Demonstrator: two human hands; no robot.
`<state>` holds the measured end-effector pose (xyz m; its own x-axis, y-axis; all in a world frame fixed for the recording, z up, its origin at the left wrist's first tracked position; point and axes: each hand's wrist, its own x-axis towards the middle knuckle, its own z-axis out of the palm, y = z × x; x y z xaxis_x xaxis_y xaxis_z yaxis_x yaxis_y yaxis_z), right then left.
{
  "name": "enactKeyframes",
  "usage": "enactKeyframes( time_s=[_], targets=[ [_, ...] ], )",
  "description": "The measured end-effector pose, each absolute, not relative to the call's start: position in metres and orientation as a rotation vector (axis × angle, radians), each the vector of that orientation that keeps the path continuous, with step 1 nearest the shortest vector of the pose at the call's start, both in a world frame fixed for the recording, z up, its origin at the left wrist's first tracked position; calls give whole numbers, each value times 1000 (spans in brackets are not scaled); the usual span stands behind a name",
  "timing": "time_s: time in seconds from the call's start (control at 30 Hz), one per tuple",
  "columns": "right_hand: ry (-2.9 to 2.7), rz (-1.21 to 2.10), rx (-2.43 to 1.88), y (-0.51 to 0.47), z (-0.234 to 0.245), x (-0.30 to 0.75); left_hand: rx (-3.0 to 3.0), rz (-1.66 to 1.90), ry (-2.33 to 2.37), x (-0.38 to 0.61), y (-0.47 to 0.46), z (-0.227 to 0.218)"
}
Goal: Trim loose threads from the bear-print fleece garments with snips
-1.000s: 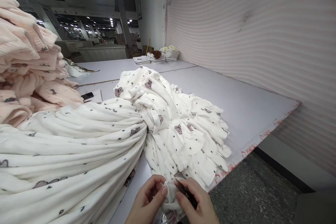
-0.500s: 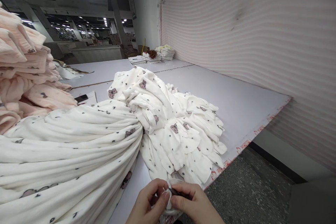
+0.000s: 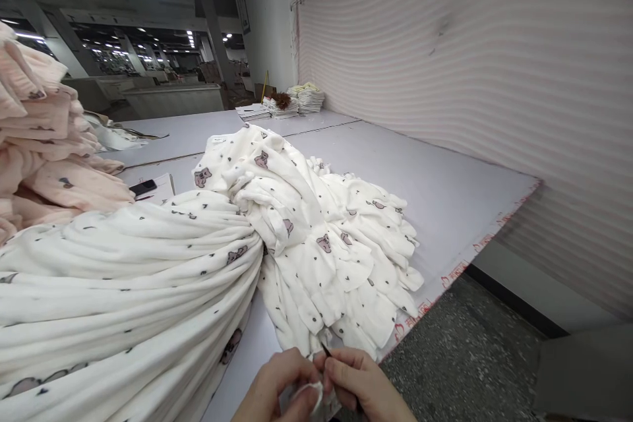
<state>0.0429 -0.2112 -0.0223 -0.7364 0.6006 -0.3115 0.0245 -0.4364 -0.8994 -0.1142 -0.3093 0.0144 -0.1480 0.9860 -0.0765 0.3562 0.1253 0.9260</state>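
Note:
A big bundle of white fleece pieces (image 3: 297, 231) printed with small bears and hearts lies on the grey table (image 3: 445, 184), cinched in the middle. At the table's near edge my left hand (image 3: 274, 392) pinches a small white fabric end (image 3: 309, 390) hanging from the bundle. My right hand (image 3: 361, 386) is closed on a thin dark tool (image 3: 325, 349), its tip pointing up at the fabric; I cannot make out what tool it is. Both hands touch the same fabric end.
A tall stack of pink fleece (image 3: 44, 145) stands at the left. A dark phone (image 3: 143, 188) lies on paper behind the bundle. Folded stacks (image 3: 297, 99) sit at the far end. A striped fabric wall (image 3: 469, 79) runs along the right; speckled floor (image 3: 469, 356) below.
The view has shifted a little, so the bundle sits further left and my hands lower in frame. My hands stay together on the fabric end, and the dark tool's tip now points upward.

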Motion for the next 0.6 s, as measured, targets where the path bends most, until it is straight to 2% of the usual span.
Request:
enactKeyframes(
  time_s=[0.13, 0.2, 0.33, 0.4, 0.6],
  targets=[
    [-1847, 1241, -1129, -195, -33, 41, 1102, 1425, 1516, -131, -303, 13],
    [-2018, 980, -1144, -187, -31, 38, 1135, 1391, 1609, -133, -294, 9],
    [-1966, 1126, -1114, -175, -22, 31, 1729, 870, 1962, -125, -270, -10],
    [-1918, 1198, -1122, -170, -20, 30, 1868, 791, 2062, -123, -262, -21],
    [-1857, 1152, -1208, -158, -13, 37, 1801, 1142, 1877, -128, -262, -18]
  ],
)
